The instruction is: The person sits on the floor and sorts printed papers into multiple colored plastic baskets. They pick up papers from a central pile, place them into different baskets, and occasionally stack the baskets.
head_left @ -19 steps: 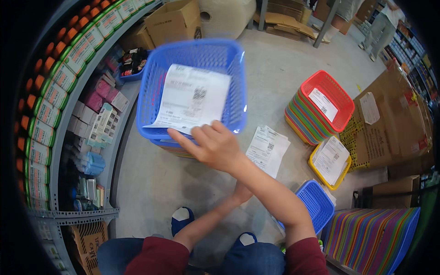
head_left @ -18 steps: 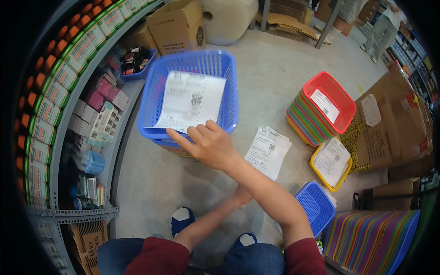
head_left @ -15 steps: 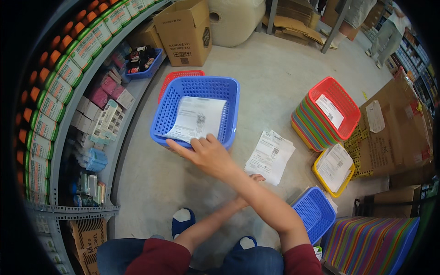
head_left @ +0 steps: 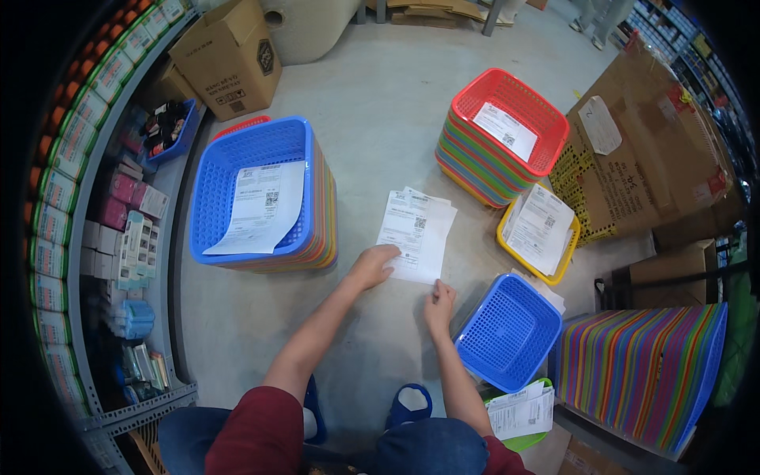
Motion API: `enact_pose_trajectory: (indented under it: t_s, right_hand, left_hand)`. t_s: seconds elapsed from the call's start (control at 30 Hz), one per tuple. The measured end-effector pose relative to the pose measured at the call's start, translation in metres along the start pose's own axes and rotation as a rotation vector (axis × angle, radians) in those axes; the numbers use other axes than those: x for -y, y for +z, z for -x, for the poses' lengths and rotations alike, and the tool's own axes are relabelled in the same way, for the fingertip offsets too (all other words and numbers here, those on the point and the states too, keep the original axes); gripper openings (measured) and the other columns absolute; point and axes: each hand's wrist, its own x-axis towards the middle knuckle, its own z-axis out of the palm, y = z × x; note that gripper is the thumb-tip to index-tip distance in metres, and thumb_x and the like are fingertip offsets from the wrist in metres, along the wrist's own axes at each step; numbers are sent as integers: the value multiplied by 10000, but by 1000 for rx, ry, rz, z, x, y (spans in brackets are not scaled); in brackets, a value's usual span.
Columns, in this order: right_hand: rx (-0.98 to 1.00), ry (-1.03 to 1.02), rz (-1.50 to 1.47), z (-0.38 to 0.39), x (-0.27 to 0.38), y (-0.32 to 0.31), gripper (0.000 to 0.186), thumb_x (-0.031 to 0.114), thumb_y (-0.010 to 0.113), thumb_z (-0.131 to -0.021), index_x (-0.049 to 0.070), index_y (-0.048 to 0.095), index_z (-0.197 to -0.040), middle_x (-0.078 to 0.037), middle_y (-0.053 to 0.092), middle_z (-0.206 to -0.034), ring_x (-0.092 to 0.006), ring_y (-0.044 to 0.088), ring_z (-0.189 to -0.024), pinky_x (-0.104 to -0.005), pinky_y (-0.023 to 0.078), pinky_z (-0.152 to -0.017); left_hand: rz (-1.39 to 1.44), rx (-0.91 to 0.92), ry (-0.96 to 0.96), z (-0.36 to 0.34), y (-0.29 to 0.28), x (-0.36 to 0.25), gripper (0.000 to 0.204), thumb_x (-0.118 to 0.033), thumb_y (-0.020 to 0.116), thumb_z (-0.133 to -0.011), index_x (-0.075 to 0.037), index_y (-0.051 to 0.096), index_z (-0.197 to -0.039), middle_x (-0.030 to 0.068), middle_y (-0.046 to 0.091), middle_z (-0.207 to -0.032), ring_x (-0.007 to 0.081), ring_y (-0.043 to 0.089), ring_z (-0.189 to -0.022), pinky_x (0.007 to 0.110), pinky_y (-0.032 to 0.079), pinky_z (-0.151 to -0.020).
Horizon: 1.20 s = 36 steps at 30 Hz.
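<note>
A small pile of printed paper sheets [head_left: 416,229] lies on the floor in front of me. My left hand [head_left: 372,267] is at the pile's lower left edge, thumb over the top sheet and the other fingers curled at the edge. At the lower right corner, my right hand [head_left: 440,305] pinches the paper between thumb and fingers. To the left stands a tall stack of plastic baskets topped by a blue basket [head_left: 207,178], with a printed sheet [head_left: 257,207] slanting inside it. An empty blue basket [head_left: 511,332] sits just right of my right hand.
A multicoloured basket stack with a red top basket [head_left: 546,150] stands at right. Nearby are a yellow basket [head_left: 504,237] of papers, a green basket [head_left: 526,439] with papers, a large carton [head_left: 649,158] and another basket stack [head_left: 633,372]. Shelving [head_left: 170,261] runs along the left.
My right hand has left the blue basket and come back to the floor papers, so my arms no longer cross. My left hand is now at the pile's left edge. The view has shifted right.
</note>
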Motion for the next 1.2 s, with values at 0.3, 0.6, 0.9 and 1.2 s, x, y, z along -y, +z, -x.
enact_pose_trajectory:
  t_s: [0.3,0.6,0.9,1.2]
  right_hand:
    - [-94,140,-208,-14,-1,27,487,44,656,-757,-20,526,-1221,-160,433,-1203,-274,498,-1050,-353,417,-939]
    - [-246,34,-295,-19,3,31,365,15,663,-771,-23,610,-1130,-121,620,-1032,-204,595,-928,-324,486,-841]
    - [-62,126,-347,-3,11,10,427,58,680,-785,55,624,-1208,-115,623,-1054,-203,577,-959,-316,476,-828]
    - [146,-299,53,104,69,-151,398,72,641,-807,55,606,-1203,-151,591,-1165,-312,567,-1095,-395,444,-933]
  left_hand:
    - [40,167,26,-4,-16,15,556,-72,732,-586,-37,636,-1133,171,621,-1198,327,591,-1108,377,471,-966]
    - [-31,271,79,-16,-18,27,462,-84,786,-603,-49,680,-1052,141,666,-1114,301,632,-1037,369,494,-934]
    - [75,318,63,-25,-22,32,287,-92,735,-674,-37,711,-955,141,691,-1038,281,671,-947,347,528,-871]
    - [-115,-95,-36,-38,-13,-40,131,-112,625,-828,-18,668,-910,208,665,-865,347,660,-802,407,532,-698]
